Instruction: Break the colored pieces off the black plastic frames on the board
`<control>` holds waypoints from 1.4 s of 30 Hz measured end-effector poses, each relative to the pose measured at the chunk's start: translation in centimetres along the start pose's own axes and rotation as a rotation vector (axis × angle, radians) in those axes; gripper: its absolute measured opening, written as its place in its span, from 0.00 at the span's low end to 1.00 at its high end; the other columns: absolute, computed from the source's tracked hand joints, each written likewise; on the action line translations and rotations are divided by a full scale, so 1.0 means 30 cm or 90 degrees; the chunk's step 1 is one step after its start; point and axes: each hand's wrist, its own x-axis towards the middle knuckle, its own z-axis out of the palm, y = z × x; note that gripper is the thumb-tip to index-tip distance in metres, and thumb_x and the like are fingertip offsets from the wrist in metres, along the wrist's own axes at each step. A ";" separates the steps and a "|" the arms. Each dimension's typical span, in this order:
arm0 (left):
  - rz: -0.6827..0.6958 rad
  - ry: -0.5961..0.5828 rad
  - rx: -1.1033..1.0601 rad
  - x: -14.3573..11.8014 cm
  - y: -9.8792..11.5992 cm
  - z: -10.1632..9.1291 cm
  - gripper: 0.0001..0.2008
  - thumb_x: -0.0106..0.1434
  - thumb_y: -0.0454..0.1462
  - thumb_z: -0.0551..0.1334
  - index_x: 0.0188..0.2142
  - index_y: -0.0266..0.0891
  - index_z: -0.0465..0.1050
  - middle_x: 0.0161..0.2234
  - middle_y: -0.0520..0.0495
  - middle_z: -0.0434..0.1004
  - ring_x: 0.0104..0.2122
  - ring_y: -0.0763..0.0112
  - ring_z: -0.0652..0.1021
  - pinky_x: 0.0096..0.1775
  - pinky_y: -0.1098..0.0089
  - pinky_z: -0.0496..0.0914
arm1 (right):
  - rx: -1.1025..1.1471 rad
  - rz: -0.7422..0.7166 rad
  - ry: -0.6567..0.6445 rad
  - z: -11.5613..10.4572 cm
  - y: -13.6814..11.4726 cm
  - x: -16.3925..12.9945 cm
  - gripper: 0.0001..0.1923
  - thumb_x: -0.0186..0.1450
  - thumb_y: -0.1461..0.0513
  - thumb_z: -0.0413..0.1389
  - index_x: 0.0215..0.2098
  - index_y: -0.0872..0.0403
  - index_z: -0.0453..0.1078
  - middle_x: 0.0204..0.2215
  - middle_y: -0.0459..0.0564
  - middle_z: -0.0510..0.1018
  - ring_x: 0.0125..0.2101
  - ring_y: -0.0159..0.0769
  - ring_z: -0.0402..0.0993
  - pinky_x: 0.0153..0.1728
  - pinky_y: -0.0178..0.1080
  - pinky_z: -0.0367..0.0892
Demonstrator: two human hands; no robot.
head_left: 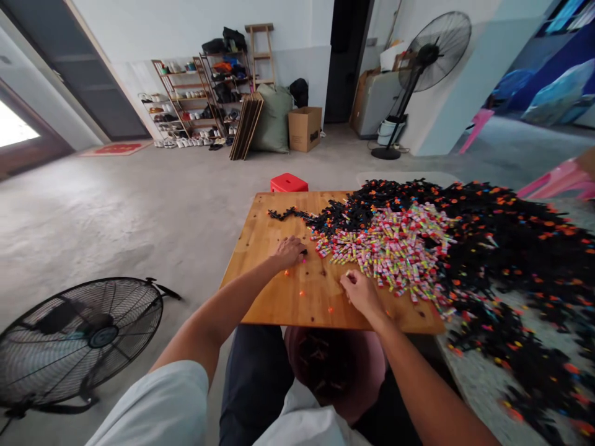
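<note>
Just beyond both hands, colourful pieces.

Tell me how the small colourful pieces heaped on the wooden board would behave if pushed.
The colourful pieces look tiny and short, so probably light and likely to scatter rather than slide together. They seem loosely heaped, so a push by the right hand may spill some off the wooden board.

One head-worn camera looks forward and down, close over the wooden board.
</note>
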 end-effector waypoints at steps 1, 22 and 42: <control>0.016 0.011 -0.005 -0.020 -0.002 -0.006 0.12 0.65 0.40 0.62 0.44 0.38 0.81 0.47 0.38 0.78 0.50 0.56 0.74 0.52 0.60 0.67 | 0.093 0.011 -0.014 0.005 -0.003 -0.021 0.10 0.66 0.53 0.57 0.33 0.51 0.72 0.20 0.44 0.75 0.20 0.35 0.71 0.23 0.36 0.64; 0.018 0.032 -0.998 -0.365 0.549 -0.240 0.19 0.67 0.49 0.65 0.46 0.35 0.72 0.37 0.45 0.81 0.31 0.71 0.82 0.36 0.70 0.77 | 0.653 -0.016 -0.046 -0.116 -0.240 -0.250 0.15 0.61 0.52 0.69 0.40 0.52 0.76 0.26 0.44 0.78 0.20 0.28 0.68 0.19 0.31 0.63; 0.054 -0.010 -0.735 -0.395 0.562 -0.296 0.20 0.71 0.52 0.61 0.45 0.36 0.75 0.27 0.54 0.71 0.19 0.79 0.69 0.23 0.76 0.64 | 0.561 -0.026 -0.055 -0.155 -0.246 -0.278 0.15 0.62 0.51 0.67 0.31 0.53 0.75 0.16 0.41 0.72 0.14 0.28 0.64 0.15 0.32 0.61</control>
